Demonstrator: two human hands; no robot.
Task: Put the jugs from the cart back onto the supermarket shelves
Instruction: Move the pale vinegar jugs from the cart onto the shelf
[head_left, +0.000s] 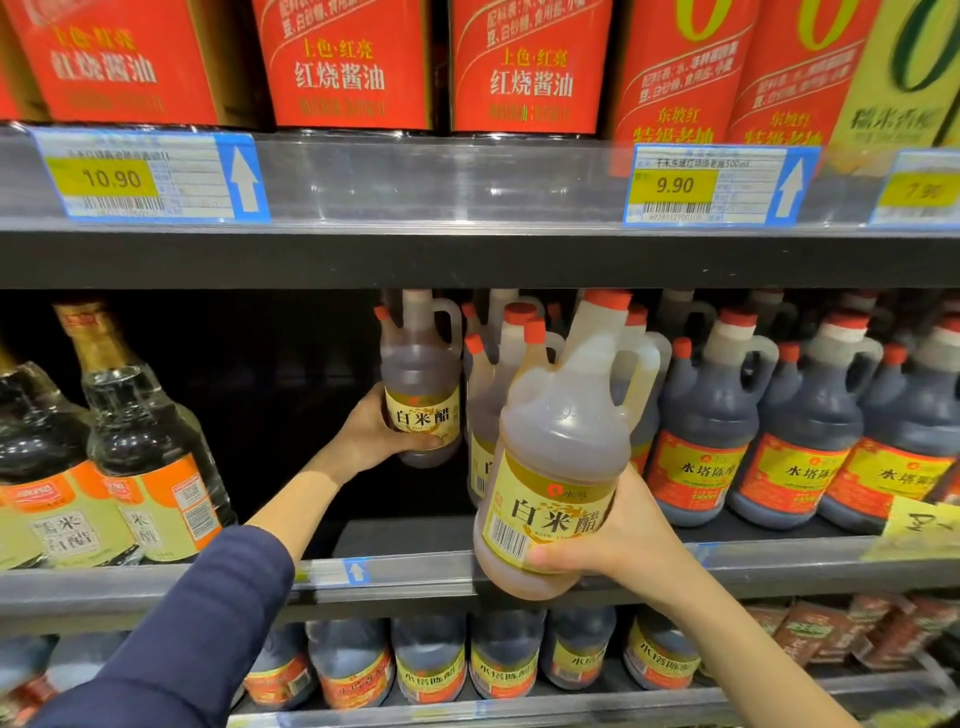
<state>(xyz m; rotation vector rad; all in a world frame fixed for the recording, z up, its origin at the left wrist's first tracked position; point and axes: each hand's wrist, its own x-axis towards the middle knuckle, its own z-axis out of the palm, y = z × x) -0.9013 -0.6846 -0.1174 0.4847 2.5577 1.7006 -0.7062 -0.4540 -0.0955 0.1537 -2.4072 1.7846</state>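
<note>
My left hand (382, 434) grips a pale vinegar jug (421, 379) with a yellow label and red cap, deep in the middle shelf and upright at the back. My right hand (618, 540) holds a second, like jug (553, 467) by its lower body; it tilts right, in front of the shelf edge (415, 571). More pale jugs (493, 353) stand between and behind the two. The cart is out of view.
Dark vinegar jugs (779, 415) with red-yellow labels fill the middle shelf's right. Tall glass bottles (145, 431) stand at its left, with a dark gap between them and my left hand. Red soy sauce bottles (343, 62) line the upper shelf; more jugs (431, 660) sit below.
</note>
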